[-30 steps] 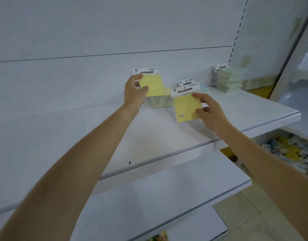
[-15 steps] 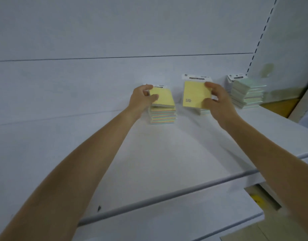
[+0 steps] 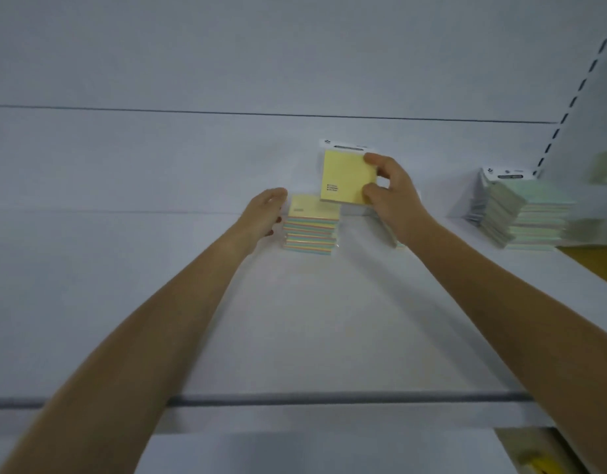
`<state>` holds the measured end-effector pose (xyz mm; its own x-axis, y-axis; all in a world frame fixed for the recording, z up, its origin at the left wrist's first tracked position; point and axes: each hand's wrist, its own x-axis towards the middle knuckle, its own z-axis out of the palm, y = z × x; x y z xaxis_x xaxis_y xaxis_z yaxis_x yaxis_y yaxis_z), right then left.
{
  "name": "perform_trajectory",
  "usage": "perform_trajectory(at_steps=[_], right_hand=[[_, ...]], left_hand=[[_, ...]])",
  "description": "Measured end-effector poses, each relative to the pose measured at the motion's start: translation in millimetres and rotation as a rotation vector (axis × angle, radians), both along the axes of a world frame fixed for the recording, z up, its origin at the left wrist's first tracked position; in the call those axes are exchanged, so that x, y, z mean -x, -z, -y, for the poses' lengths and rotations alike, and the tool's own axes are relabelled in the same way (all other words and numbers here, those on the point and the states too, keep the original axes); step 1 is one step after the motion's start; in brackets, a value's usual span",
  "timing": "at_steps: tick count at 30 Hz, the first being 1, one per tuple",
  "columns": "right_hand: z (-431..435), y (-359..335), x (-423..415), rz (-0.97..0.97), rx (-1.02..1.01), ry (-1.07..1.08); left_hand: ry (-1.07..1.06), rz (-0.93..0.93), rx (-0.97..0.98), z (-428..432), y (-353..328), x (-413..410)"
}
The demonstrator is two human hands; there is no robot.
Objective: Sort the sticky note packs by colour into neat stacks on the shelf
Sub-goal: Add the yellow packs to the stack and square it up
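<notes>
The white shelf (image 3: pixel 312 319) carries a stack (image 3: pixel 310 230) of multicoloured packs, yellow on top, near the middle of its back edge. A green stack (image 3: pixel 528 213) stands well apart toward the back right corner, its left side slumping. Between them lie more packs (image 3: pixel 400 245), mostly hidden.

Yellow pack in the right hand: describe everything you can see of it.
The yellow pack is a square pale-yellow pad under a white header card with dark print; small dark lines mark its lower left. It is upright, face to the camera, raised above the shelf, right of the striped stack. The right hand pinches its right edge.
</notes>
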<state>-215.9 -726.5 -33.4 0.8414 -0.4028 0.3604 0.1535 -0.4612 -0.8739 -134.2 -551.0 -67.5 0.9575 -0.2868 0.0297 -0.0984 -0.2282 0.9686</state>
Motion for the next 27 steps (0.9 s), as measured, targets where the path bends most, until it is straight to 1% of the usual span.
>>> perform_trajectory(at_steps=[1, 4, 5, 9, 13, 19, 21, 24, 27], right_hand=[[-1, -1, -2, -0.006, 0.014, -0.007], [-8, -5, -11, -0.060, 0.041, -0.052], [-12, -4, -14, -0.093, 0.056, -0.063], [-24, 1, -27, -0.220, 0.172, -0.077], [-28, 5, -33, -0.290, 0.215, -0.025], [-27, 14, -29, -0.337, 0.145, 0.029], [-20, 15, -26, -0.307, 0.138, 0.043], [-13, 15, -21, -0.182, 0.050, 0.066], [-15, 30, -12, -0.172, -0.055, 0.131]], left_hand=[[-0.046, 0.034, -0.038, -3, 4, 0], [-0.156, 0.227, -0.249, -16, 22, -3], [-0.164, 0.248, -0.265, -19, 26, -3], [-0.117, 0.245, -0.135, -25, 29, -1], [-0.072, 0.258, -0.120, -24, 29, 3], [-0.047, 0.305, -0.133, -24, 29, 5], [-0.047, 0.311, -0.142, -23, 29, 6], [-0.064, 0.319, -0.167, -22, 29, 7], [-0.054, 0.304, -0.206, -24, 30, 7]])
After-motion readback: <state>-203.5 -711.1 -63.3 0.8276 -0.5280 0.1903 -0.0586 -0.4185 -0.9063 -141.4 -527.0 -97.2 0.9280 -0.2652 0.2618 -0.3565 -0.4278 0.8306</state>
